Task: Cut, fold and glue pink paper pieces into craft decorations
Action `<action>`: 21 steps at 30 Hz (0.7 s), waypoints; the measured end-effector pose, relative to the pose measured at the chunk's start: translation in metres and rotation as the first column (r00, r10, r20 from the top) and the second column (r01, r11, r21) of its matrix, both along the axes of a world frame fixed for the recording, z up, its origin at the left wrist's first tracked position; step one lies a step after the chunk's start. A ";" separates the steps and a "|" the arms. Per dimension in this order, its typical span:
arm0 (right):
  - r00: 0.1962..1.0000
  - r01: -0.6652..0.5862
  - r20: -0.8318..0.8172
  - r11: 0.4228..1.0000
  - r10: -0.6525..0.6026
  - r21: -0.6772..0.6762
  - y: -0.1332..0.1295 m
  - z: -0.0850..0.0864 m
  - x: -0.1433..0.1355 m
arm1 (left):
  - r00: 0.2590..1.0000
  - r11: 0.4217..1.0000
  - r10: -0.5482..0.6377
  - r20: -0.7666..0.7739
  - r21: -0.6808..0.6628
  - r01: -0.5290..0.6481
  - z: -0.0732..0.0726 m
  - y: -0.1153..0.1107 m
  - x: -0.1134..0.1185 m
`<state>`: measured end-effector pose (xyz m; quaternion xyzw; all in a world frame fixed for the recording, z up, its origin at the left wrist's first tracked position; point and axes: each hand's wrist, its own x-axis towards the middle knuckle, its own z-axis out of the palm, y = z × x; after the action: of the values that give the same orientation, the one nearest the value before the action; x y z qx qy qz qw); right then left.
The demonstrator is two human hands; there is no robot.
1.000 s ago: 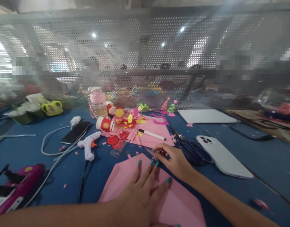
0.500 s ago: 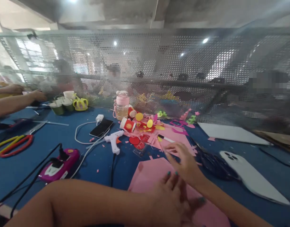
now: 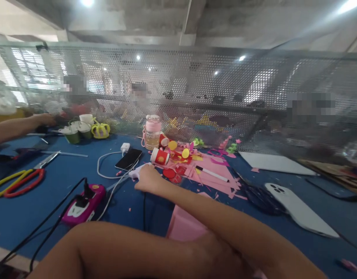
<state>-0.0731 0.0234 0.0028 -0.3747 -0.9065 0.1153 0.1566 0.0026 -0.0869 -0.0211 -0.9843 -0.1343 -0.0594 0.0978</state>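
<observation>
My right hand (image 3: 149, 179) reaches across the table and closes around a white hot glue gun (image 3: 134, 174), whose body is mostly covered by the hand. Its black cord runs down toward me. At the bottom, my left hand (image 3: 209, 252) rests on a folded pink paper piece (image 3: 186, 224). My right forearm crosses in front of it, so its fingers are hidden. Beyond lies a pink sheet (image 3: 209, 176) with paper scraps and a black-capped white marker (image 3: 212, 173) on it.
A black phone (image 3: 129, 159), a magenta power adapter (image 3: 85, 205) and scissors (image 3: 19, 182) are on the left. A bottle (image 3: 153, 133) and a red-and-white paper cup (image 3: 160, 156) stand near the perforated screen. Rightward lies a white phone (image 3: 297, 211). Another person's arm (image 3: 18, 128) reaches in at far left.
My right hand has moved left from the pink paper to the glue gun and closed on it. My left hand stays low on the paper. The view has shifted slightly.
</observation>
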 end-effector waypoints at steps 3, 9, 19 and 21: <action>0.995 0.043 -0.090 0.996 -0.051 -0.084 0.004 0.006 0.004 | 1.000 0.999 0.017 0.018 -0.044 -0.016 -0.001 -0.002 0.001; 0.928 0.047 -0.336 0.946 -0.160 -0.321 0.015 0.017 0.043 | 0.967 0.958 0.252 -0.021 -0.134 -0.253 -0.007 -0.006 0.010; 0.399 -0.249 -0.793 0.778 -0.460 -0.577 -0.004 0.054 0.186 | 0.935 0.969 -0.174 0.309 0.221 0.107 0.066 -0.026 -0.013; 0.411 -0.200 -0.763 0.768 -0.498 -0.609 -0.012 0.051 0.213 | 0.924 0.973 -0.179 0.338 0.198 0.116 0.059 -0.017 -0.011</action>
<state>0.1402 0.0115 0.0540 -0.3670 -0.5441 0.5704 0.4938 -0.0081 -0.1039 0.0378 -0.9525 -0.0693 -0.2540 0.1532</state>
